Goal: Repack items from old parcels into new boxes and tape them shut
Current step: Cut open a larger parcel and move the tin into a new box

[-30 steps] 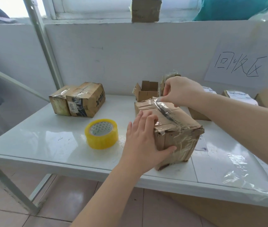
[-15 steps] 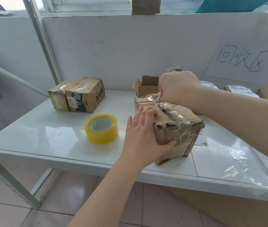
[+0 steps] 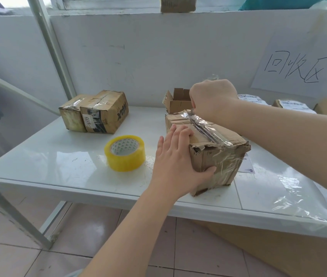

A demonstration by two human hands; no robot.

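While the left hand (image 3: 175,164) holds the worn parcel (image 3: 221,158) w/ fingers over its top edge & thumb on the near face, the right hand (image 3: 212,98) has its grip clenched on a clear tape strip (image 3: 204,126) at the parcel's far top edge (crinkled along the top). Parcel sits on the surface (image 3: 59,162); yellow tape roll (image 3: 124,152) just left of it, small open box (image 3: 178,103) right behind.

Worn brown cardboard parcel (image 3: 218,154), creased, wrapped in shiny clear tape. Glossy yellow-tinted tape roll (image 3: 125,153). Table (image 3: 49,156) smooth glossy white. Crinkled clear plastic film (image 3: 296,194). Matt paper sign (image 3: 298,62).
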